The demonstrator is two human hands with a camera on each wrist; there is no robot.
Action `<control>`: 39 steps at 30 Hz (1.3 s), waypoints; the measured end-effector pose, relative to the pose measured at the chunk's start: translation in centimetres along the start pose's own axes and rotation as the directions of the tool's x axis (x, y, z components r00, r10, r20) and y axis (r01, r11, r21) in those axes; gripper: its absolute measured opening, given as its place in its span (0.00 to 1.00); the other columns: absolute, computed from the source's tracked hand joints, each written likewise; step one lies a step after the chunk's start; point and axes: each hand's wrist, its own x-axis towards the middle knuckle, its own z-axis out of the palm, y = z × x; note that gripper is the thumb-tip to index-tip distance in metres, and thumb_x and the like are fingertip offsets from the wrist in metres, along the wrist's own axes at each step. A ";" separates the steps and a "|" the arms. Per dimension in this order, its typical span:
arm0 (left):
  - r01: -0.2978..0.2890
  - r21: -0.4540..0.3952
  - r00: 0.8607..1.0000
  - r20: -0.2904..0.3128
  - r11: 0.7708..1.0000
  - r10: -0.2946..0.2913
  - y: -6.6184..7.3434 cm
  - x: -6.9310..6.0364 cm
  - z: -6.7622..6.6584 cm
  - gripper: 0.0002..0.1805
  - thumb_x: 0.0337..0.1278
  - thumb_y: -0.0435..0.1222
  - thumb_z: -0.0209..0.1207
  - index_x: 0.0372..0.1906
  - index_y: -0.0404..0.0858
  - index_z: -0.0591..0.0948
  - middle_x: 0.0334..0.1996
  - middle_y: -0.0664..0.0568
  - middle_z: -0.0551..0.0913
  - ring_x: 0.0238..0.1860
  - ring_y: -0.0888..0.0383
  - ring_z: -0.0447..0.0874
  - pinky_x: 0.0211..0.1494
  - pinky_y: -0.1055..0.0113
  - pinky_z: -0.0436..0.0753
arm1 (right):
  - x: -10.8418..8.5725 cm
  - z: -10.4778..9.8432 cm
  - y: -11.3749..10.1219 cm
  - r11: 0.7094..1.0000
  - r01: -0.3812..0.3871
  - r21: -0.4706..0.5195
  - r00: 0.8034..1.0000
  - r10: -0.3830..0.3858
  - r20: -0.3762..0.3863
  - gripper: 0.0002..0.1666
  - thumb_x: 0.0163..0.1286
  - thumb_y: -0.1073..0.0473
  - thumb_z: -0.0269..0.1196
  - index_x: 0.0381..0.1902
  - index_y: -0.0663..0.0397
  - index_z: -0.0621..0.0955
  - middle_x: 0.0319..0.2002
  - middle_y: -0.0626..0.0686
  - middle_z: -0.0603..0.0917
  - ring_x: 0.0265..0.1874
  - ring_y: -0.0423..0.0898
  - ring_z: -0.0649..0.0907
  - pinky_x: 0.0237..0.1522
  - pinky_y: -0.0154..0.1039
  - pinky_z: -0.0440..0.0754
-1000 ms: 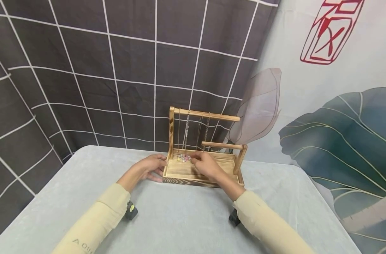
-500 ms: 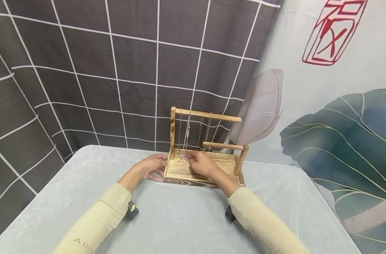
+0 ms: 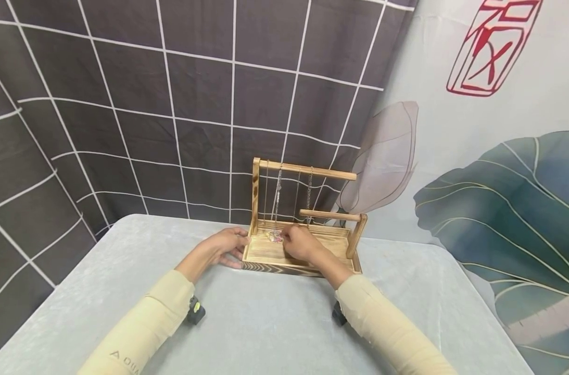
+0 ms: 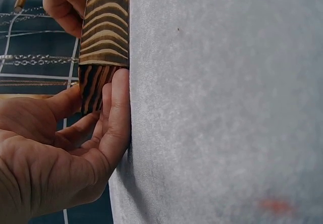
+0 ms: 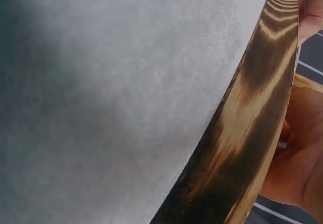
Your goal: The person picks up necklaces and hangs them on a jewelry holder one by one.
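Observation:
A wooden jewelry stand (image 3: 275,268) with a shallow tray and two hanging bars stands on the cloth. My left hand (image 3: 225,245) holds its left end; in the left wrist view the thumb is near the rim and the fingers (image 4: 118,103) lie against the end wall, low by the cloth. Over the tray, my right hand (image 3: 303,244) has curled fingers at a colorful pendant cluster (image 3: 275,236) on a silver necklace (image 3: 278,195) that hangs from the upper bar, and seems to pinch it. The right fingertips are hidden in the right wrist view by the tray's front wall (image 5: 257,108).
Other thin chains (image 3: 310,190) hang from the upper bar (image 3: 331,172). The shorter lower bar (image 3: 331,214) sits close behind the right hand. A pale grey cloth (image 3: 275,323) covers the table, with a dark gridded curtain (image 3: 195,88) behind it.
The right hand has shifted slightly over the tray, and the pendant cluster has moved a little to the right with it. The left hand stays at the stand's left end.

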 end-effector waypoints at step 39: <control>-0.003 0.004 1.000 0.004 1.000 0.003 0.1 -0.2 0.0 0.25 0.89 0.36 0.52 0.80 0.33 0.69 0.41 0.45 0.82 0.37 0.56 0.86 0.41 0.61 0.99 | -6.3 -7.7 -7.3 0.820 -0.044 0.571 0.986 -0.056 0.156 0.15 0.87 0.57 0.54 0.45 0.60 0.84 0.49 0.55 0.86 0.50 0.51 0.83 0.56 0.42 0.84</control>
